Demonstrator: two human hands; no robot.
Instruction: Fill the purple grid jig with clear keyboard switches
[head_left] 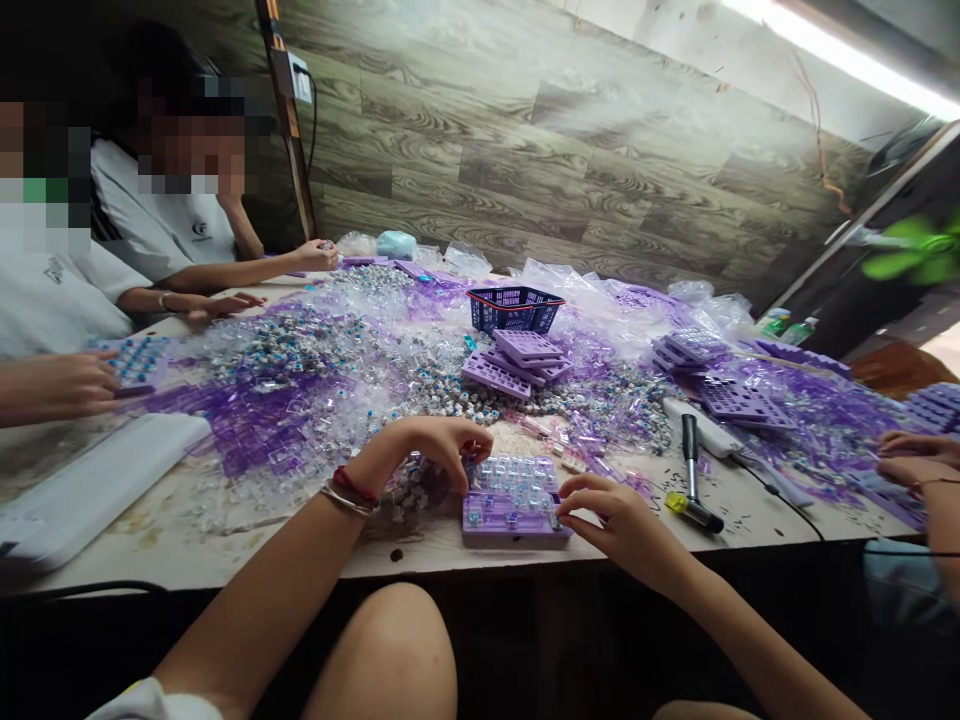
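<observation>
A purple keypad-like block lies at the table's front edge, with rows of small clear caps standing on it. At its left side is my left hand, its fingers curled and a fingertip close to the block's rim; whatever they may hold is hidden. My right hand touches the block's right edge, thumb and forefinger brought together by a small clear piece too small to name. Left of the block, near my left wrist, lies a small pile of grey-white switch-like pieces.
Heaps of clear and purple caps cover the table. Behind the block are stacked purple perforated plates and a dark basket. A hammer and a white power strip lie right. Co-workers' hands work left and right.
</observation>
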